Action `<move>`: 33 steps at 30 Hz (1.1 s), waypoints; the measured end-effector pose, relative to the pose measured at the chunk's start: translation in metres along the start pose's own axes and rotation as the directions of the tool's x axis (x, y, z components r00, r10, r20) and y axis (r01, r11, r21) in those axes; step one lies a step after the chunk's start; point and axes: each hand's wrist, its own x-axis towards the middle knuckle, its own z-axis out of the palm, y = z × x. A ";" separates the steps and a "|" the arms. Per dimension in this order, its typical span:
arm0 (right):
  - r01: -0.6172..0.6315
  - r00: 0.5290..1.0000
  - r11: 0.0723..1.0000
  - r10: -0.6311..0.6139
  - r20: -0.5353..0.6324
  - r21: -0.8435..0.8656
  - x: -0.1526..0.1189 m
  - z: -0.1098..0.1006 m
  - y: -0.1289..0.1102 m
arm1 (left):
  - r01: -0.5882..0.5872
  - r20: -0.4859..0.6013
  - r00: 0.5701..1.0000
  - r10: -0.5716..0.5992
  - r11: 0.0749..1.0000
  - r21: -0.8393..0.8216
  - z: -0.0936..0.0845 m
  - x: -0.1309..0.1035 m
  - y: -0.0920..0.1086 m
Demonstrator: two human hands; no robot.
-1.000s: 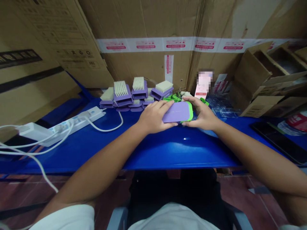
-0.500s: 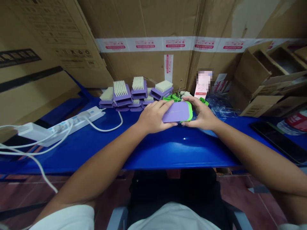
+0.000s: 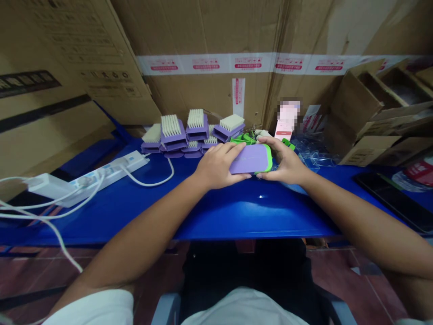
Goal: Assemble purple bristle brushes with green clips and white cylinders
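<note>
A flat purple case with a bright green end point(image 3: 251, 159) is held between my two hands, a little above the table. My left hand point(image 3: 218, 166) grips its left end, fingers over the top and thumb along the near edge. At the green end, my right hand point(image 3: 286, 163) closes around it with thumb and fingers. Behind them lie several purple holders with pale ribbed filter-like blocks point(image 3: 196, 122), piled against the cardboard. Loose green plastic pieces point(image 3: 246, 138) sit just beyond the case. What is under the case is hidden.
A blue table point(image 3: 216, 216) spans the front. On the left lies a white power strip point(image 3: 111, 176) with cables. Clear plastic pieces point(image 3: 314, 155), a propped phone with a pink screen point(image 3: 286, 118), a dark phone point(image 3: 392, 198) and cardboard boxes point(image 3: 372, 104) are to the right.
Hardly anything differs. Both hands keep the same hold on the purple and green case, and the whole view has shifted very slightly.
</note>
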 end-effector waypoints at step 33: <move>-0.003 1.000 1.000 0.002 0.023 0.026 0.000 0.001 -0.002 | 0.005 0.014 1.000 -0.005 1.000 -0.020 0.000 0.000 0.000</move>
